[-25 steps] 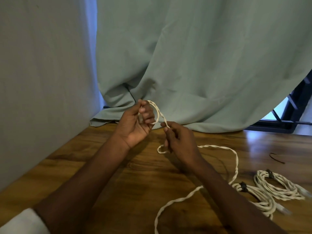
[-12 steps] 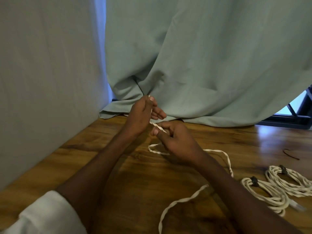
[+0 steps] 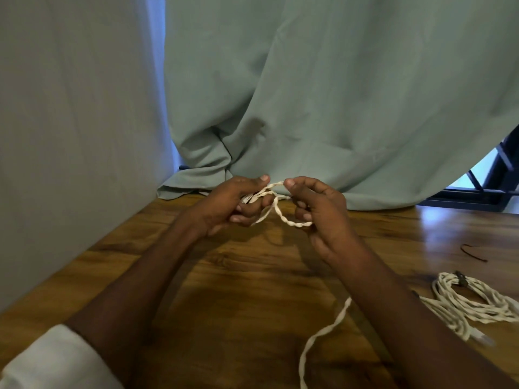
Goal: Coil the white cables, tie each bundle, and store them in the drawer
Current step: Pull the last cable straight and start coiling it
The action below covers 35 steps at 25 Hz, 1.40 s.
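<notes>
I judge coiling under way; left hand (image 3: 224, 204) and right hand (image 3: 317, 211) pinch the white twisted cable (image 3: 283, 217); next loop needs slack.

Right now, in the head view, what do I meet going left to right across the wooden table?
White sleeve → left hand → cable stretch pinched between both hands → right hand → tied cable bundles, with a loose dark tie lying beyond them.

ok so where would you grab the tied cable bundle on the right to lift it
Grip the cable bundle at its dark tie, coming from above. The coils lie flat on the table, and the tie gathers the strands there.
</notes>
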Available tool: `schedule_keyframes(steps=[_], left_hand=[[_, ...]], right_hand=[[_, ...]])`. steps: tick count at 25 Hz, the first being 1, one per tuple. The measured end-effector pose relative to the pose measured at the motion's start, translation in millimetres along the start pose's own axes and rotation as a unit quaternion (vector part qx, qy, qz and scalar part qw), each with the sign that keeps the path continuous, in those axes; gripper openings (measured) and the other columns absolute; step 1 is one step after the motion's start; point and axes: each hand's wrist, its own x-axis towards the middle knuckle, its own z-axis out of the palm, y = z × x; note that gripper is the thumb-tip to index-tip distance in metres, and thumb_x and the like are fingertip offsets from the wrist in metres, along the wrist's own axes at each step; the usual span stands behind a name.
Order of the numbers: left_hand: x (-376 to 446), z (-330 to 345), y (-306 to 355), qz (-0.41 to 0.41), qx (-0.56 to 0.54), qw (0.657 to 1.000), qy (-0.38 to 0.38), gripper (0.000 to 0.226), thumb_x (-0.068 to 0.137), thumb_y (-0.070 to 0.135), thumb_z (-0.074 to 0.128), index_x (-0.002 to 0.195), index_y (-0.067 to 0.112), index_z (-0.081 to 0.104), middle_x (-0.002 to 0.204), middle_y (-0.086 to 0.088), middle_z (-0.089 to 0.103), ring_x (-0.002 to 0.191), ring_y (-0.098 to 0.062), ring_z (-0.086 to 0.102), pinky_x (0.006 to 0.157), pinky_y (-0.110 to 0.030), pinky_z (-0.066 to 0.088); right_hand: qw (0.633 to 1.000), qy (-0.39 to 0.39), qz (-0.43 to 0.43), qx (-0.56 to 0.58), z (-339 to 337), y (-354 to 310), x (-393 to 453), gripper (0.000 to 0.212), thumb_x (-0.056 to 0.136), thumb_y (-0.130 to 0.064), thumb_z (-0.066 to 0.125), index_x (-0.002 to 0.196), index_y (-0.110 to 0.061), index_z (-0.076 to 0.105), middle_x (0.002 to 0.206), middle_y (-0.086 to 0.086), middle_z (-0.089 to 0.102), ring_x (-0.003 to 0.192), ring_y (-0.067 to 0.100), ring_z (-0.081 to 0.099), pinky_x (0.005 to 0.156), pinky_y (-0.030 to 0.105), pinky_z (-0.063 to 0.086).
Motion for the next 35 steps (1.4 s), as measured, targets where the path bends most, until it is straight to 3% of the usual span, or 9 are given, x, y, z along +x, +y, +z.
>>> schedule_keyframes(steps=[6, 11, 14, 17, 20, 26, 29, 33, 35], left_hand=[[0, 4, -4, -0.016, -0.211, 0.971, -0.11, 0.033, 0.112, 0.026, 0.033, 0.098, 0.006, 0.055, 0.056, 0.005, 0.033, 0.05, -0.011, 0.033, 0.058, -0.03, 0.022], [3, -4, 0, -0.017, -0.266, 0.964, -0.012, 0.032, 0.11, 0.028, 0.034, 0.088, 0.013, 0.051, 0.047, 0.01, 0.031, 0.038, -0.005, 0.029, 0.043, -0.021, 0.023], [2, 0, 1, 0.006, -0.323, 0.946, -0.012, 0.03, 0.11, 0.025, 0.032, 0.089, 0.014, 0.051, 0.049, 0.009, 0.038, 0.043, -0.007, 0.037, 0.046, -0.022, 0.035], [3, 9, -2, 0.014, -0.353, 0.935, -0.03, 0.029, 0.108, 0.023, 0.032, 0.088, 0.013, 0.05, 0.049, 0.006, 0.038, 0.046, -0.01, 0.04, 0.052, -0.025, 0.043], [5, 13, -5, -0.006, -0.328, 0.944, -0.035, 0.031, 0.107, 0.023, 0.032, 0.085, 0.012, 0.051, 0.048, 0.003, 0.039, 0.049, -0.015, 0.044, 0.058, -0.03, 0.046], [4, 12, -8, -0.02, -0.293, 0.956, -0.028, 0.029, 0.107, 0.026, 0.035, 0.095, 0.008, 0.055, 0.054, 0.003, 0.045, 0.06, -0.016, 0.049, 0.074, -0.037, 0.038], [7, 13, -8, -0.001, -0.338, 0.941, -0.005, 0.023, 0.106, 0.02, 0.038, 0.093, 0.01, 0.054, 0.053, 0.007, 0.041, 0.05, -0.011, 0.045, 0.058, -0.028, 0.043], [13, -7, -2, -0.003, -0.345, 0.932, 0.111, 0.026, 0.104, 0.015, 0.034, 0.082, 0.017, 0.049, 0.048, 0.011, 0.031, 0.036, -0.005, 0.029, 0.039, -0.021, 0.027], [15, -14, -7, -0.053, -0.179, 0.951, 0.247, 0.028, 0.106, 0.015, 0.036, 0.083, 0.016, 0.052, 0.048, 0.009, 0.035, 0.038, -0.008, 0.031, 0.041, -0.024, 0.026]], right_hand=[[0.973, -0.045, 0.096, 0.207, -16, -8, 5, 0.005, 0.1, -0.012, 0.064, 0.1, -0.01, 0.068, 0.092, 0.006, 0.073, 0.066, 0.01, 0.064, 0.053, 0.022, 0.05], [0.979, -0.087, 0.071, 0.167, -11, -11, -3, 0.042, 0.1, -0.028, 0.064, 0.137, -0.011, 0.057, 0.129, 0.01, 0.073, 0.105, 0.021, 0.072, 0.071, 0.029, 0.054], [0.993, -0.121, -0.007, 0.0, 0, -10, -10, 0.051, 0.103, -0.028, 0.06, 0.151, -0.017, 0.046, 0.134, 0.001, 0.072, 0.125, 0.022, 0.066, 0.086, 0.035, 0.054], [0.991, -0.079, -0.017, -0.103, 13, 5, -17, 0.053, 0.098, -0.013, 0.07, 0.146, -0.024, 0.05, 0.115, 0.003, 0.079, 0.106, 0.019, 0.076, 0.08, 0.032, 0.06], [0.998, -0.023, -0.005, -0.062, 16, 12, -15, 0.042, 0.097, -0.011, 0.07, 0.136, -0.022, 0.06, 0.103, 0.01, 0.08, 0.091, 0.024, 0.077, 0.066, 0.032, 0.059], [0.981, -0.06, -0.029, -0.182, 6, 14, -6, 0.058, 0.094, -0.004, 0.072, 0.144, -0.025, 0.05, 0.113, 0.011, 0.075, 0.084, 0.027, 0.077, 0.06, 0.034, 0.061], [0.983, -0.064, -0.034, -0.169, 4, 14, -9, 0.047, 0.097, -0.007, 0.07, 0.138, -0.022, 0.054, 0.098, 0.014, 0.077, 0.069, 0.026, 0.072, 0.057, 0.035, 0.06], [0.951, 0.026, -0.066, -0.302, -9, 18, -17, 0.014, 0.1, -0.029, 0.07, 0.109, -0.02, 0.072, 0.063, 0.006, 0.069, 0.049, 0.015, 0.058, 0.047, 0.027, 0.047], [0.875, 0.079, -0.166, -0.449, -10, 14, -16, 0.017, 0.096, -0.041, 0.072, 0.106, -0.028, 0.072, 0.074, -0.006, 0.069, 0.063, 0.007, 0.061, 0.057, 0.023, 0.047]])
